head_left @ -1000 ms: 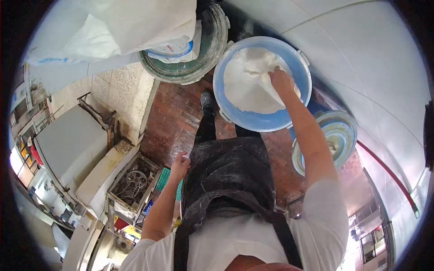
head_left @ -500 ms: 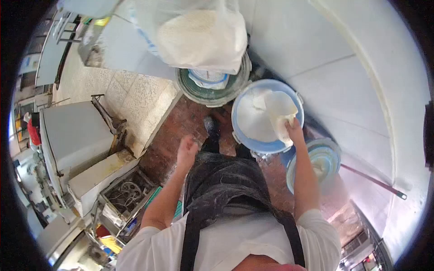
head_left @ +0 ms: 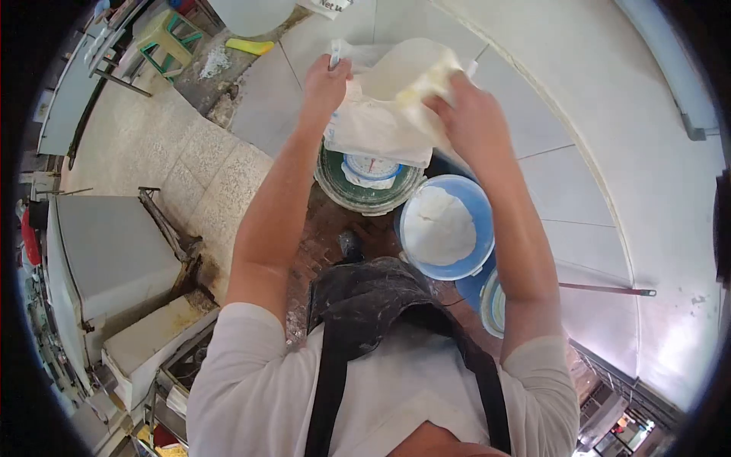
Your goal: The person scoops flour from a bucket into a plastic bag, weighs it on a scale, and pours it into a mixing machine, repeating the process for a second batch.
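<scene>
A clear plastic bag (head_left: pixel 373 133) of white powder sits on a dial scale (head_left: pixel 371 165) above a green bucket (head_left: pixel 365 199). My left hand (head_left: pixel 326 84) is closed on the bag's upper left edge. My right hand (head_left: pixel 474 114) grips a pale, cream-coloured scoop (head_left: pixel 428 95), tilted over the bag's mouth and slightly blurred. What is inside the scoop is hidden. Nearer to me stands a blue bucket (head_left: pixel 487 240) with white powder (head_left: pixel 435 227) in it, below my right forearm.
Another blue-rimmed container (head_left: pixel 493 305) is partly hidden behind my right arm. A reddish pole (head_left: pixel 601 289) leans along the pale wall at right. At left stand a grey metal cabinet (head_left: pixel 118 251) and a yellow-green stool (head_left: pixel 167 42); a yellow object (head_left: pixel 250 46) lies farther back.
My right hand has lifted the scoop from the blue bucket up to the bag. My left hand has risen from beside my leg and taken hold of the bag's edge. The view has shifted.
</scene>
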`<action>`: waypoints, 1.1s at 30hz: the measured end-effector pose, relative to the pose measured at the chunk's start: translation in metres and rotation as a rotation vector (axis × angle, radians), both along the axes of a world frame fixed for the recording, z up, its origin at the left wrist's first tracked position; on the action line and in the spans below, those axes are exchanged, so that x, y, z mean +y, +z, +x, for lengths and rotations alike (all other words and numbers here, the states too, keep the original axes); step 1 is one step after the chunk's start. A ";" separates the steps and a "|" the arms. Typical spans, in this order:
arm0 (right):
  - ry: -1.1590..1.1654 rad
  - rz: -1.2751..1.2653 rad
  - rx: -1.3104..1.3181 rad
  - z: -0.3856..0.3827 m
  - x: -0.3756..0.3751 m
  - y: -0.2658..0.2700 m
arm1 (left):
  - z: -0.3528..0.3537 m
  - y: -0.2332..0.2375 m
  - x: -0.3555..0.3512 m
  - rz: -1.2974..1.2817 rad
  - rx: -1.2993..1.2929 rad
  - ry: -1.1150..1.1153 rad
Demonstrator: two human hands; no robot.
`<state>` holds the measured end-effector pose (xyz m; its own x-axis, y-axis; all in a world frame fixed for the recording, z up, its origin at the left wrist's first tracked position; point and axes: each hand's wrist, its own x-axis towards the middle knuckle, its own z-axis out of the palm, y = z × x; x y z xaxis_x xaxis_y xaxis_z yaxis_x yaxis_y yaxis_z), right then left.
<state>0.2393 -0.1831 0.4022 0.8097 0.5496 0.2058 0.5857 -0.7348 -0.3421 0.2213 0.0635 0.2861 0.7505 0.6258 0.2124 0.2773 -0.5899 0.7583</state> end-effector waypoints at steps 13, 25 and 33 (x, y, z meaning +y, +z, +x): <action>0.407 -0.382 0.006 0.079 0.106 -0.148 | -0.033 0.024 0.026 -1.125 -0.197 -0.481; 0.077 -0.051 0.154 0.067 0.055 -0.177 | -0.033 0.010 0.047 -1.140 -0.198 -0.471; -0.004 0.400 0.313 0.059 0.020 -0.190 | -0.031 0.026 0.036 -1.063 -0.187 -0.489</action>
<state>0.2980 -0.1629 0.2126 0.8680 0.4743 0.1472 0.4079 -0.5119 -0.7561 0.1901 0.0996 0.3123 0.9717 0.2093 -0.1092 0.0303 0.3482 0.9369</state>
